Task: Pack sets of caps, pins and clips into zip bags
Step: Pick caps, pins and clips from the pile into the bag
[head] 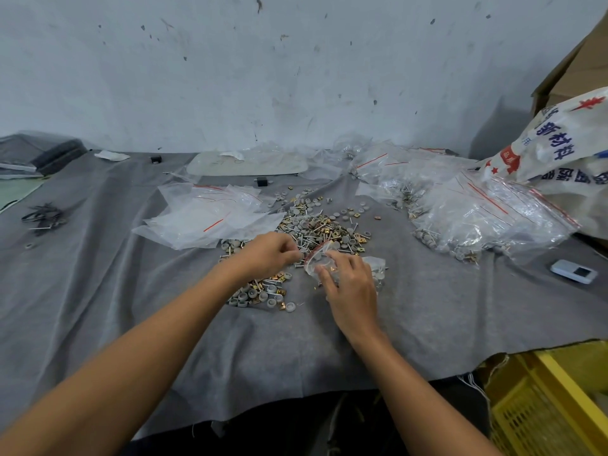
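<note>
head view looks down on a grey cloth [131, 291] spread over a table, with both bare forearms reaching in from six o'clock. the right hand [348, 284] grips a small zip bag [317, 256] just past the middle of the cloth, thumb and fingers curled round its clear body, the red-striped mouth tilted toward eleven o'clock; a few grey and gold pieces show through the plastic. the left hand [266, 255] sits at nine o'clock of that bag, touching or nearly touching its mouth, fingers curled with the tips drawn together; whether they pinch a part i cannot tell, it is too small. right behind the hands, at twelve o'clock, lies the loose pile [316, 225] of grey caps, metal pins and gold clips, and a smaller heap [263, 292] of the same lies under the left wrist at seven o'clock of the bag. a stack of empty bags [210, 215] lies at ten o'clock of the hands, touching the pile's edge. filled bags [477, 212] are heaped at two o'clock, well apart from the hands. a small white device [573, 271] lies at three o'clock near the cloth's edge. a printed sack [559, 143] leans in at the far two o'clock, and a yellow crate [543, 406] stands at five o'clock beside the table.
</note>
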